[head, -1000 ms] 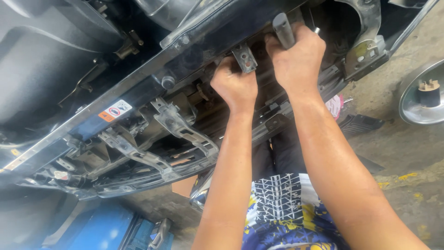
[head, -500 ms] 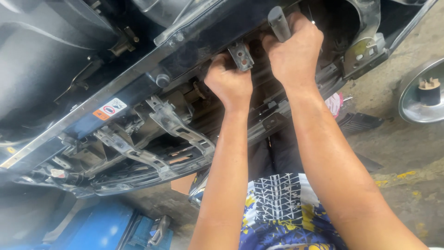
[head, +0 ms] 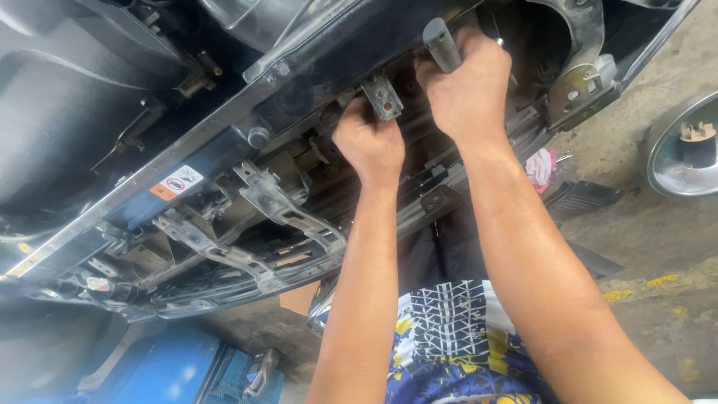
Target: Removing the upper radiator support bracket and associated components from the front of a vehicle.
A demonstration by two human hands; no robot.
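Right grip (head: 470,93): clenched on grey cylindrical tool handle (head: 441,43).
Left grip (head: 372,146): fingers curled behind small grey metal bracket (head: 383,97); hold unclear.
Progress: bracket still attached to black front crossbar (head: 224,150).

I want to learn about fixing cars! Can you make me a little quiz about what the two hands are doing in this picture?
1. True or false: the right hand is closed around a grey tool handle.
2. Which is closest to the left hand? A) the small metal bracket B) the blue box C) the round metal dish
3. Fill in: the pink rag lies on the ______, to the right of the right forearm.

Key:
1. True.
2. A. The bracket sits just above the left hand's knuckles on the car's front frame.
3. Floor.
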